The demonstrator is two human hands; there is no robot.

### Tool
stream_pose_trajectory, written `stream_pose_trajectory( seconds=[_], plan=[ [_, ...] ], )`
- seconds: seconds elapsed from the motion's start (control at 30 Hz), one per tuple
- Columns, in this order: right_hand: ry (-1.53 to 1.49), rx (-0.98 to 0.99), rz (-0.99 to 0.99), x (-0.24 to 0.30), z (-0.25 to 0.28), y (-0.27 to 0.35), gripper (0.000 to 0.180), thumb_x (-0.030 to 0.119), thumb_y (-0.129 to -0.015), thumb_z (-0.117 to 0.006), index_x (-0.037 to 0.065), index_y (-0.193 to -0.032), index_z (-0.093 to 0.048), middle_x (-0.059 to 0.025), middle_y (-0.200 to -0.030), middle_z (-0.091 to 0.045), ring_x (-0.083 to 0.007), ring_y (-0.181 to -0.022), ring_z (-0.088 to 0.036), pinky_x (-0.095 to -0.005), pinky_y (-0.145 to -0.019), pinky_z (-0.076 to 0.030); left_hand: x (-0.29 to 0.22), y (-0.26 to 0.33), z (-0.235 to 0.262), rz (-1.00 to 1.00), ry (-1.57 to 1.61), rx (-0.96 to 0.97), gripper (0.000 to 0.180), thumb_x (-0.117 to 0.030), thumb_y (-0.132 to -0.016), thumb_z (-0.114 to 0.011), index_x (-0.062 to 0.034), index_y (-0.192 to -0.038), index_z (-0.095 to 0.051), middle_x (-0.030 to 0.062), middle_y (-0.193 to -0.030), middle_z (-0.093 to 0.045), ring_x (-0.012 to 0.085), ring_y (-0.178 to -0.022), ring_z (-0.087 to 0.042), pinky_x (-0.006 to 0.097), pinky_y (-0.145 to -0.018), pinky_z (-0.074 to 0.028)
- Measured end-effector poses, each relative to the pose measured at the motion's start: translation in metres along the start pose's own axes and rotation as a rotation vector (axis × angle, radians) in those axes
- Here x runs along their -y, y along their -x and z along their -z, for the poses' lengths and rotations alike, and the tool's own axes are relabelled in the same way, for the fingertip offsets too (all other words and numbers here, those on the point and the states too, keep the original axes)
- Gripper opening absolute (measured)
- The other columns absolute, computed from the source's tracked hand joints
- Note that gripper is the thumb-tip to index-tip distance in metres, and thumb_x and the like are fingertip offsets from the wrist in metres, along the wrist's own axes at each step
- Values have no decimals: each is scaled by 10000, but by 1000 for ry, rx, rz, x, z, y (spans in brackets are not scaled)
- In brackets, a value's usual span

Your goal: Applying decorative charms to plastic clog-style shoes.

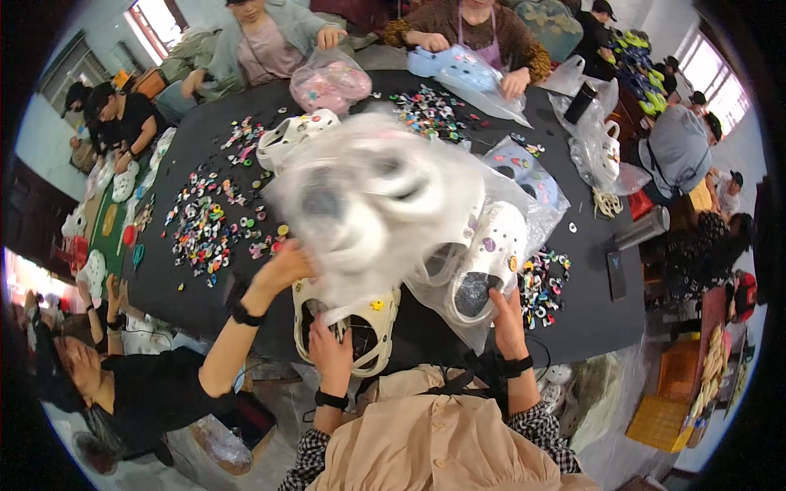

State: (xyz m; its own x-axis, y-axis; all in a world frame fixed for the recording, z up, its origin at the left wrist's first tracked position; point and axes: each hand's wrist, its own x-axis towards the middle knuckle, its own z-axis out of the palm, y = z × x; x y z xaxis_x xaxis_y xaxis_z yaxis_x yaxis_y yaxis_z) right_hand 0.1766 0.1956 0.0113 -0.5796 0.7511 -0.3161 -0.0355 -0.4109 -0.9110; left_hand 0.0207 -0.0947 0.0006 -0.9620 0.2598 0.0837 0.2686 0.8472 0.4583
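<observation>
My left hand [332, 356] is closed at the opening of a white clog [378, 323] with a yellow charm, which lies at the near table edge. With thumb and fingers, my right hand [509, 331] grips the heel end of another white clog [499, 237], decorated with purple and orange charms. Clear plastic [467, 331] lies around and under that clog. Between and above them, a clear bag of white clogs [360, 204] is blurred by motion and hides part of the table. A co-worker's hand [286, 266] from the left is at this bag.
Heaps of small colourful charms [205, 221] cover parts of the black table [598, 327]. Across it, two people handle a bag of pink clogs [332, 82] and a bag of blue clogs [467, 69]. A phone [616, 274] and a metal tumbler [643, 227] are at the right.
</observation>
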Motion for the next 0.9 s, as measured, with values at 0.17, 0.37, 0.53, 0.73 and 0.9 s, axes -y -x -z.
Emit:
stream_pose_trajectory(
  seconds=[0.17, 0.37, 0.53, 0.73, 0.9],
  plan=[
    [-86, -7, 17, 4, 9, 6, 596, 139, -959, -617, 38, -1484, -352, -63, -1367, -512, -178, -1218, -496, -320, -1022, -397, 13, -5, 1, -46, 64, -4, 567, -91, -851, -700, 20, -1342, -438, 237, -1206, -576, 426, -1109, -562, 474, -918, -471],
    [-64, 1, -11, 2, 11, 3, 621, 142, -957, -619, 30, -1495, -330, -77, -1386, -500, -184, -1222, -498, -329, -1024, -401, 55, -19, 15, -33, 35, -98, 597, -72, -847, -692, -5, -1386, -443, 234, -1292, -568, 424, -1197, -529, 485, -995, -427],
    [-58, -25, 3, 4, 8, 2, 644, 138, -966, -592, 39, -1523, -284, -77, -1395, -495, -188, -1230, -497, -335, -1034, -395, 111, -51, 28, 7, -1, -248, 603, -78, -862, -679, -7, -1409, -433, 235, -1353, -540, 435, -1234, -498, 490, -1027, -394],
    [-95, -2, -42, 25, -11, 10, 627, 212, -980, -557, 88, -1533, -289, -57, -1382, -497, -177, -1211, -509, -329, -1011, -410, 156, -62, 45, 67, -193, -304, 688, -57, -849, -667, -17, -1464, -360, 243, -1313, -521, 440, -1200, -477, 495, -1049, -358],
    [-224, -19, -79, 24, -19, 13, 604, 215, -976, -560, 106, -1517, -317, -30, -1328, -532, -163, -1176, -542, -329, -976, -452, 78, -55, 63, -10, -386, -332, 731, -91, -806, -697, 11, -1453, -372, 257, -1434, -382, 435, -1290, -396, 481, -1085, -337]
  ],
)
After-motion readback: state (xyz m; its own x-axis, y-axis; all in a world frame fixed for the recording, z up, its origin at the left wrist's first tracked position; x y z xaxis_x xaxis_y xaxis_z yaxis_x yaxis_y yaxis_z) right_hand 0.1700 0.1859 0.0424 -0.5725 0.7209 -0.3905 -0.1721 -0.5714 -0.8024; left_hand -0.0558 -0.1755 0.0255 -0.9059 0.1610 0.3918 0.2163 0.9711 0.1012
